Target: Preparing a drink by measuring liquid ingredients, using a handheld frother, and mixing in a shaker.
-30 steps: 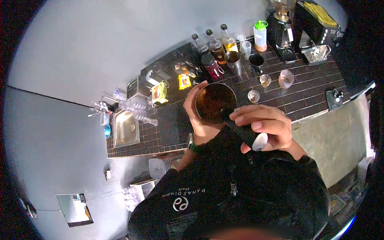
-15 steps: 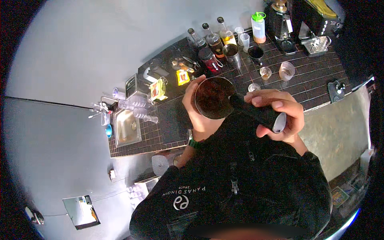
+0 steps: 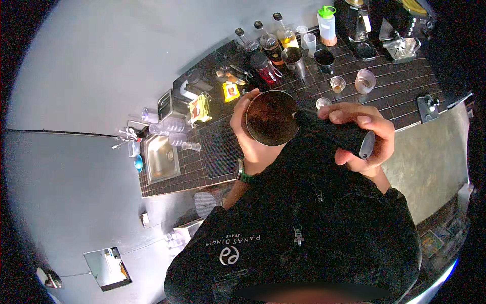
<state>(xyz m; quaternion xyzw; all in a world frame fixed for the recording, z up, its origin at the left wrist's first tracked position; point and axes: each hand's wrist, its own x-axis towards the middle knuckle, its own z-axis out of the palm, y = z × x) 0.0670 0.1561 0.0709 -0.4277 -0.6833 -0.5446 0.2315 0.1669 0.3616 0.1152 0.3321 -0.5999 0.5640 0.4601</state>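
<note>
Held up in front of my chest is a portafilter [image 3: 272,118] with a round, silver-rimmed basket and a black handle [image 3: 331,133] pointing right. Brown, ground-coffee-like stuff shows inside the rim; its depth is hard to tell. My left hand [image 3: 253,152] cups the basket's left side and underside, its fingertips at the upper left of the rim. Around the handle, near its silver end, my right hand [image 3: 379,131] is closed, fingers over the top and thumb below.
Beyond my hands runs a dark tiled counter [image 3: 407,93]. It bears a metal tumbler [image 3: 293,63], a black cup [image 3: 324,61], small glasses, bottles [image 3: 268,43] and a green-capped squeeze bottle [image 3: 327,30]. A coffee machine [image 3: 402,45] stands far right, a sink [image 3: 162,159] left.
The handle and my right hand have moved slightly right and up. The basket has risen a little in the picture, still cupped in my left hand.
</note>
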